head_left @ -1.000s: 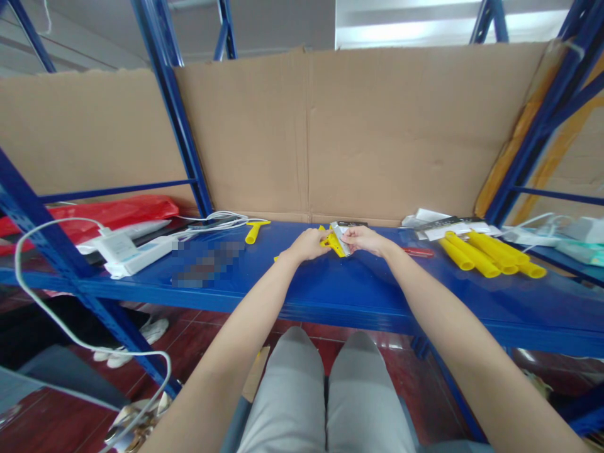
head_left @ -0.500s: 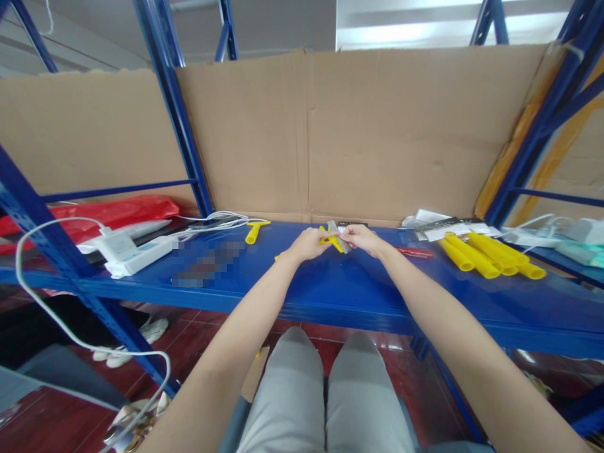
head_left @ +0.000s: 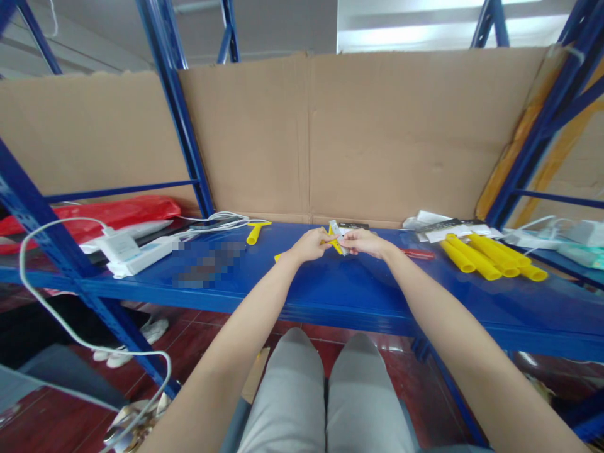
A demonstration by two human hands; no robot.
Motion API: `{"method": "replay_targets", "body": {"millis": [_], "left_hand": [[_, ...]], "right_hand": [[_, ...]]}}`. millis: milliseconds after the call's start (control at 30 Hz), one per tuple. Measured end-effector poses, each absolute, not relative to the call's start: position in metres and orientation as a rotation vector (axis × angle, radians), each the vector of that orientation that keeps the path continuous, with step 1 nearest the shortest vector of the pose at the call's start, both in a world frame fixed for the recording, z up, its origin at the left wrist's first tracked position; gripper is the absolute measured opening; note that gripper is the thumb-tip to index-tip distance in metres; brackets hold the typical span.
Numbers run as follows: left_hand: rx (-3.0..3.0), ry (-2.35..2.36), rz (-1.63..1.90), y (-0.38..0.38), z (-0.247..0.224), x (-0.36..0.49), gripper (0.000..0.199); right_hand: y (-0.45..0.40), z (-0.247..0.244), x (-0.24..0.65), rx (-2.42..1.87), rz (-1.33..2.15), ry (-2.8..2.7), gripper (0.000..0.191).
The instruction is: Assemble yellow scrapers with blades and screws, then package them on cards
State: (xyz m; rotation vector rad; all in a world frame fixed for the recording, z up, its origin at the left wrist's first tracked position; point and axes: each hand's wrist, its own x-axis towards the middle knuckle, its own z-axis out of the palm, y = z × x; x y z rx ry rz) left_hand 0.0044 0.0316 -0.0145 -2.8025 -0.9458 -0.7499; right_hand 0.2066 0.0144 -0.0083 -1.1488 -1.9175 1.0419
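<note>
My left hand [head_left: 311, 245] is closed on a yellow T-shaped scraper handle [head_left: 335, 246], of which only the head shows past the fingers. Against that head lies a flat silver-grey strip like a blade [head_left: 334, 227]. My right hand [head_left: 364, 241] pinches this strip from the other side, its fingertips touching the yellow head. How strip and handle join is too small to make out. Beside my left wrist a bit of yellow [head_left: 277, 257] peeks out, mostly hidden by the arm. A dark flat item [head_left: 353, 226] lies just behind my right hand.
Several yellow handles [head_left: 493, 257] lie at the right of the blue shelf [head_left: 358, 296], before some packets [head_left: 446, 228]. A slim red tool [head_left: 418, 254] is near my right wrist. At left are another yellow T-shaped handle [head_left: 253, 234] and a white power strip [head_left: 141, 259]. Cardboard [head_left: 377, 138] closes the back.
The strip and the yellow head have shifted slightly and turned between my hands. My right hand has moved a little closer to the yellow head; both hands keep their grip.
</note>
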Motion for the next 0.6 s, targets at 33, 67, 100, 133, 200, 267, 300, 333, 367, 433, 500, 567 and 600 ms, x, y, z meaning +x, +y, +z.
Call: {"method": "replay_targets", "body": {"millis": [33, 67, 100, 133, 200, 267, 300, 333, 367, 433, 500, 567, 600], "left_hand": [[-2.798, -0.947, -0.739, 0.032, -0.015, 0.004, 0.033], [-2.793, -0.949, -0.731, 0.032, -0.015, 0.004, 0.033], [-2.789, -0.952, -0.725, 0.032, -0.015, 0.004, 0.034], [-2.788, -0.957, -0.72, 0.031, -0.015, 0.004, 0.034], [-2.79, -0.966, -0.71, 0.03, -0.015, 0.004, 0.035], [-2.795, -0.976, -0.703, 0.029, -0.015, 0.005, 0.036], [-2.797, -0.982, -0.701, 0.028, -0.015, 0.005, 0.037], [-2.802, -0.986, -0.698, 0.027, -0.015, 0.005, 0.038], [-2.808, -0.99, -0.694, 0.026, -0.014, 0.005, 0.039], [-2.819, -0.998, -0.675, 0.024, -0.014, 0.005, 0.038], [-2.822, -1.015, -0.653, 0.024, -0.014, 0.004, 0.037], [-2.825, -1.032, -0.636, 0.024, -0.015, 0.003, 0.035], [-2.833, -1.031, -0.631, 0.024, -0.015, 0.003, 0.034]], "right_hand": [[0.016, -0.01, 0.206, -1.153, 1.013, -1.924, 0.034], [0.018, -0.011, 0.206, -1.157, 0.98, -1.933, 0.035], [0.02, -0.013, 0.205, -1.16, 0.944, -1.944, 0.035], [0.023, -0.014, 0.205, -1.167, 0.909, -1.959, 0.036], [0.026, -0.018, 0.204, -1.183, 0.854, -1.997, 0.037], [0.028, -0.02, 0.203, -1.195, 0.823, -2.033, 0.038], [0.028, -0.02, 0.203, -1.2, 0.815, -2.048, 0.039], [0.027, -0.02, 0.203, -1.202, 0.811, -2.061, 0.039], [0.026, -0.02, 0.203, -1.202, 0.808, -2.072, 0.039], [0.023, -0.019, 0.202, -1.204, 0.807, -2.096, 0.039], [0.02, -0.018, 0.2, -1.211, 0.805, -2.122, 0.038], [0.018, -0.017, 0.198, -1.227, 0.793, -2.143, 0.037], [0.017, -0.017, 0.198, -1.24, 0.789, -2.143, 0.036]]}}
